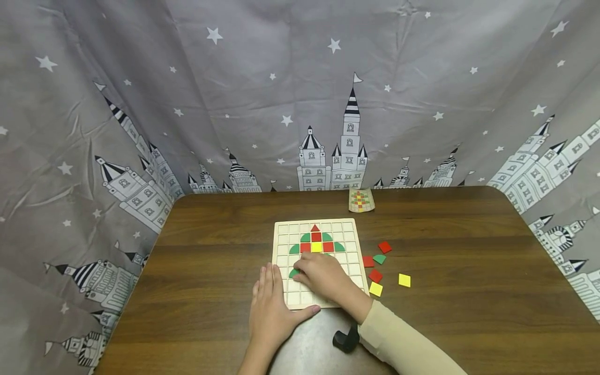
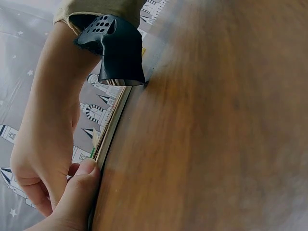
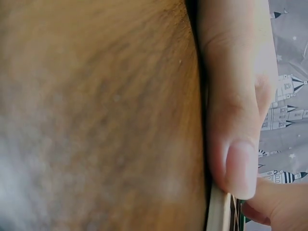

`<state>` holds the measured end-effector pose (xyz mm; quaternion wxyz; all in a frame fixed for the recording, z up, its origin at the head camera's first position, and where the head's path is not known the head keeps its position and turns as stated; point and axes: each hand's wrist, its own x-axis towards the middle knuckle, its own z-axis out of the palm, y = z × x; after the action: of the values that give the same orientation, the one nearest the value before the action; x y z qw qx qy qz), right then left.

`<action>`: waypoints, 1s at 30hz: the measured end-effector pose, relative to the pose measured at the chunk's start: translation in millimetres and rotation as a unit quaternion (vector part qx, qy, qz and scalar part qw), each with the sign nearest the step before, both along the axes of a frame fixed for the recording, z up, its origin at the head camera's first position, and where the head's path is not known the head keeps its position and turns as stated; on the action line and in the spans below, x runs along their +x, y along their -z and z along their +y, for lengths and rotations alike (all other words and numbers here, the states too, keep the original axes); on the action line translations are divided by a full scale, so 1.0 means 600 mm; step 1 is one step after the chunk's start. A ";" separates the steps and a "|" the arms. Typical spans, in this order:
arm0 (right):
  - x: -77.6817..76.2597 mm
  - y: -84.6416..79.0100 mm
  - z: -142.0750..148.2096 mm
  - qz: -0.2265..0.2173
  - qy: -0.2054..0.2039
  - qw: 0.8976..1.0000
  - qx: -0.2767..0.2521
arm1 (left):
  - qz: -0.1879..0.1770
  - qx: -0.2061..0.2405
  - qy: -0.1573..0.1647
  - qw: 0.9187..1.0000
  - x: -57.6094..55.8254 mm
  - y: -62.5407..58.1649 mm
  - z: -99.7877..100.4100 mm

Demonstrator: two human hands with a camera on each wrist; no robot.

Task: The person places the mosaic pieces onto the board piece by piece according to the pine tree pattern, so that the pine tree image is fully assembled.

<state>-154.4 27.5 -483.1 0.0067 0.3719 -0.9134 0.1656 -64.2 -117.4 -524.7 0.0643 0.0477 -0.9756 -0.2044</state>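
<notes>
A pale wooden grid board (image 1: 349,265) lies on the table, bearing a pattern of red, green and yellow flat pieces. My left hand (image 1: 272,312) rests along its left edge, fingers straight, the thumb reaching along the front edge. Over the board's lower middle, my right hand (image 1: 323,276) pinches a green quarter-circle piece (image 1: 293,273) between thumb and finger, low at the grid. Above it sit a yellow square (image 1: 316,247), red squares, green curved pieces and a red triangle (image 1: 315,228). The right thumb (image 3: 236,168) is close to the board's edge in the right wrist view.
Right of the board lie loose red squares (image 1: 385,247), yellow squares (image 1: 404,280) and a green piece (image 1: 379,259). A small pattern card (image 1: 361,200) stands at the table's back edge, before a grey castle-print curtain (image 1: 262,78). A black wrist mount (image 1: 346,341) sits by the right sleeve.
</notes>
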 end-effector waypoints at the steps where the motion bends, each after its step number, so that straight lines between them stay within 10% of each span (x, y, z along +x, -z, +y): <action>1: 0.000 0.001 0.000 0.001 0.000 1.000 -0.001 | 0.000 0.000 0.000 1.000 0.000 0.000 0.000; 30: 0.002 0.007 0.002 -0.049 0.026 0.997 -0.061 | -0.003 -0.002 -0.003 1.000 -0.001 -0.001 0.002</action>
<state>-153.4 28.7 -487.1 -0.0113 0.3386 -0.9100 0.2389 -64.6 -116.3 -523.9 0.0622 0.0509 -0.9760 -0.2025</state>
